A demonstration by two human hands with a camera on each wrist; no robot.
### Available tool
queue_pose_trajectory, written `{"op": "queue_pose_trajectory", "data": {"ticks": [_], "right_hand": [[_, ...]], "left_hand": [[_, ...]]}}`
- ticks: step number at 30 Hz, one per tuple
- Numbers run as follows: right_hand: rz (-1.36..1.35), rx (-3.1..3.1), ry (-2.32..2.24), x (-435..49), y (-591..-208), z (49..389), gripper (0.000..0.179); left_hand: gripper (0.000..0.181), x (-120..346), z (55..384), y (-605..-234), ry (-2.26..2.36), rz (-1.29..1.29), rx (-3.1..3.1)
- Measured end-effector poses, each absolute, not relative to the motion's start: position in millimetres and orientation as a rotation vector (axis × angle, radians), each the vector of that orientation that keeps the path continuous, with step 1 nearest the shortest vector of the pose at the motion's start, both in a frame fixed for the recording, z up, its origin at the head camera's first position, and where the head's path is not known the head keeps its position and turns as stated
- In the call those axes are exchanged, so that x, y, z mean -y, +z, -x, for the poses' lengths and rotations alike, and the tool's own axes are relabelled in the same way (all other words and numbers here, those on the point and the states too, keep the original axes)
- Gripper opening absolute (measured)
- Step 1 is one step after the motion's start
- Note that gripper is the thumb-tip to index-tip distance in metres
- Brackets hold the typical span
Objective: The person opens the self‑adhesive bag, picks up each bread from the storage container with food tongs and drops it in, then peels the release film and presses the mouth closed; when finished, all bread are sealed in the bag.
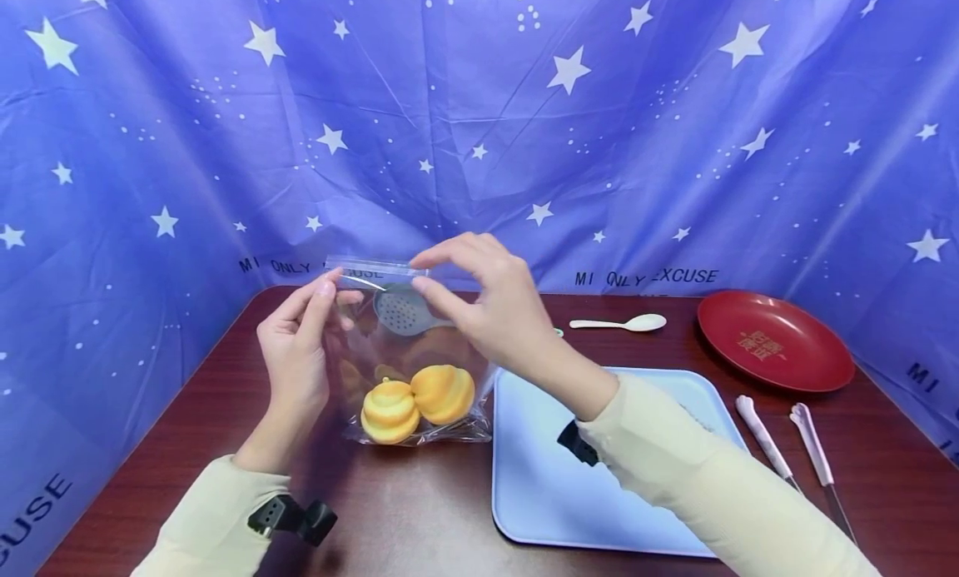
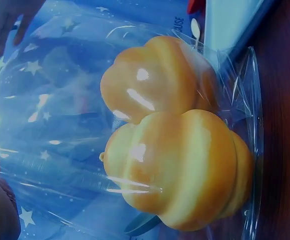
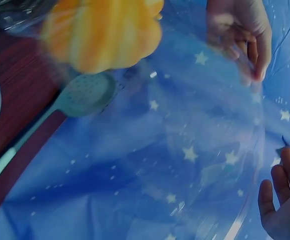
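A clear zip bag (image 1: 442,348) stands upright over the table with two yellow-orange toy pumpkins, one (image 1: 390,412) at its lower left and another (image 1: 444,394) beside it. My left hand (image 1: 295,344) pinches the bag's top left corner between thumb and forefinger. At the right end of the zip strip, my right hand (image 1: 505,298) has its thumb and forefinger on the bag, other fingers bent loosely behind. Through the plastic shows a grey-green slotted spoon (image 1: 400,310). The left wrist view shows both pumpkins (image 2: 184,165) close up, touching each other.
A light blue tray (image 1: 547,477) lies right of the bag, partly under my right forearm. Behind it is a white spoon (image 1: 640,323). A red plate (image 1: 794,327) and two pale-handled utensils (image 1: 764,435) (image 1: 812,444) lie at the right. A starry blue curtain (image 1: 479,102) encloses the table.
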State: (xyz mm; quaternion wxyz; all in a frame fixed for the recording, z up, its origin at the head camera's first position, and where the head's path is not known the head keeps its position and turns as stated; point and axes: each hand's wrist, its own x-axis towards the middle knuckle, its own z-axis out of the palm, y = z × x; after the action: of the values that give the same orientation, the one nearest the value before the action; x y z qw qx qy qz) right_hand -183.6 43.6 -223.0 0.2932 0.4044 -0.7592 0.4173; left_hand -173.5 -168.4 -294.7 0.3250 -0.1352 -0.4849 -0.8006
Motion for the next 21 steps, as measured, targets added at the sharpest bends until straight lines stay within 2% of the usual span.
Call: {"op": "queue_pose_trajectory", "data": {"ticks": [10,21], "right_hand": [[-1.146,2.158,1.050,-3.9,-214.0,186.1,0.014],[-1.120,2.198,0.965,13.9,-213.3,192.0,0.014]], "left_hand": [[0.019,167.0,173.7,-293.5,-2.026,0.398,1.295],[0.018,164.4,171.3,-292.5,-1.872,0.472,1.429]]}}
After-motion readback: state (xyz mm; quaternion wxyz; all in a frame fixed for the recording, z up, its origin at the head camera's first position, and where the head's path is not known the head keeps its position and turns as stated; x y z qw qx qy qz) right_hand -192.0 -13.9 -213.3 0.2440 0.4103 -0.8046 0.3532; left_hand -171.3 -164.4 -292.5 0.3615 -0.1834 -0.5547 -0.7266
